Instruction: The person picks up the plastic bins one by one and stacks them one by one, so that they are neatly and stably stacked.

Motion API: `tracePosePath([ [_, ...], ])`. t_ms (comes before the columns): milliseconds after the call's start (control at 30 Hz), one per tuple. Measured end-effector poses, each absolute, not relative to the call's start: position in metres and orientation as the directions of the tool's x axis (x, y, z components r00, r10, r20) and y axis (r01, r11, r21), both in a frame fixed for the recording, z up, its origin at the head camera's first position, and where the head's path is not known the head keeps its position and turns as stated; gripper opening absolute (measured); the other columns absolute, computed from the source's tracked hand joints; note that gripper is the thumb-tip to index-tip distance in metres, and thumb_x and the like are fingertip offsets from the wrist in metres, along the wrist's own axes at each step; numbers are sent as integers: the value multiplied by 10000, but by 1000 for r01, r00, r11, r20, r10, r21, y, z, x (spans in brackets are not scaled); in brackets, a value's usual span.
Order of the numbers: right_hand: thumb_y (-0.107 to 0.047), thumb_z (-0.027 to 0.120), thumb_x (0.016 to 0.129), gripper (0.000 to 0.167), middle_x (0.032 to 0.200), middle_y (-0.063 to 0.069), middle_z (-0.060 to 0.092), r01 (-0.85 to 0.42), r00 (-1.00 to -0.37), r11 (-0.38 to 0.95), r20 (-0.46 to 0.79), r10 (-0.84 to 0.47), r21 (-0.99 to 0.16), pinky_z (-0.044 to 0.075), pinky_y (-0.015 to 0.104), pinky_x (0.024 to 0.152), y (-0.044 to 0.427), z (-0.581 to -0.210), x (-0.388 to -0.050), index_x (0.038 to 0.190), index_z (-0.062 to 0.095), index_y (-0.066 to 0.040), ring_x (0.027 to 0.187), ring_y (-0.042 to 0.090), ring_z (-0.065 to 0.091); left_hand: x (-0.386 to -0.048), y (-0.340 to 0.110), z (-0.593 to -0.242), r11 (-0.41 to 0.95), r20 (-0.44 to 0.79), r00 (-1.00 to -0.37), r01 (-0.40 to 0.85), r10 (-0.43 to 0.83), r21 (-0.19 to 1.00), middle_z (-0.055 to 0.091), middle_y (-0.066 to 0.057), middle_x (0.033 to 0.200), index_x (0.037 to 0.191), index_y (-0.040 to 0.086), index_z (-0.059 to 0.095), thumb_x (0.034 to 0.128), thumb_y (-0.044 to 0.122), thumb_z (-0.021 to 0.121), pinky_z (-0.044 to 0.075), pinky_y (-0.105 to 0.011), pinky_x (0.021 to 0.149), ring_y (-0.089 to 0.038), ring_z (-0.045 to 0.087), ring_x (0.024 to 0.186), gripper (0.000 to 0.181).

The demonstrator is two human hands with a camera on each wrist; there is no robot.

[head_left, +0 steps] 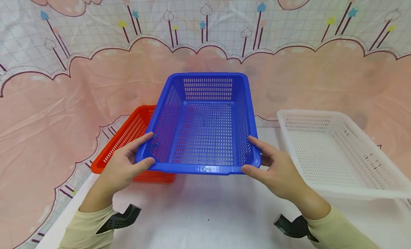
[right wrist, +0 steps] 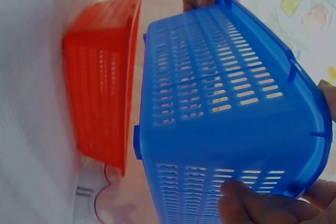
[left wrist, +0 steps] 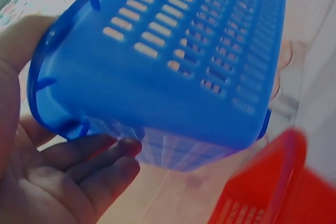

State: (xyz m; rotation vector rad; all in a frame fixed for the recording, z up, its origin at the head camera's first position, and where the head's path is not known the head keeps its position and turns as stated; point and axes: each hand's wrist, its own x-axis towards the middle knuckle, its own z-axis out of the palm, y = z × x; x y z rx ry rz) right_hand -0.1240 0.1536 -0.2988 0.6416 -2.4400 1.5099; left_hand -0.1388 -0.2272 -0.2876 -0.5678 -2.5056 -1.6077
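A blue plastic basket (head_left: 205,133) with slotted walls is held up above the table, its open top tilted toward me. My left hand (head_left: 123,165) grips its near left corner, thumb over the rim and fingers along the outer wall. At the near right corner my right hand (head_left: 277,170) grips the rim in the same manner. In the left wrist view, fingertips (left wrist: 128,148) touch the outside of the basket. The right wrist view shows fingers (right wrist: 252,203) against its slotted side. Nothing is visible inside the blue basket.
A red basket (head_left: 135,129) stands on the table at the left, partly hidden behind the blue one. On the right sits a white basket (head_left: 327,152). The table (head_left: 205,213) has a white cover. A patterned pink cloth (head_left: 321,81) hangs behind.
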Motion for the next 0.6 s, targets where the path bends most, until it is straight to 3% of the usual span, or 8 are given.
tracePosePath([
  [200,-107,819,836,727,1326,256,589,-460,-880,317,379,-286,-830,570,316,831,129,-298,-135,1452,468,57,1035,312,691,-144,-261,-288,336,310,-919,380,245,861,443,-373,1370,1523,44,411,932,-42,627,546,-198,800,-26,632,1028,635],
  [300,-131,829,834,753,1346,249,579,-432,-886,281,343,-313,-857,568,321,834,118,-297,-139,1466,458,39,1059,312,684,-147,-279,-291,335,313,-918,382,242,861,480,-286,1351,1525,138,445,935,-66,603,548,-194,796,-27,635,1030,644],
  [500,-157,836,829,778,1335,243,590,-420,-880,234,331,-340,-877,569,316,831,92,-296,-146,1475,447,34,1055,307,688,-154,-312,-295,263,330,-909,394,254,881,544,88,1283,1500,230,493,939,-115,544,548,-183,782,-17,623,1059,661],
  [600,-174,837,831,791,1337,228,594,-420,-878,232,328,-349,-877,567,302,833,80,-296,-150,1482,437,30,1047,277,693,-158,-324,-297,137,352,-891,401,286,906,559,95,1309,1494,195,501,947,-142,498,553,-205,794,-52,632,1084,642],
])
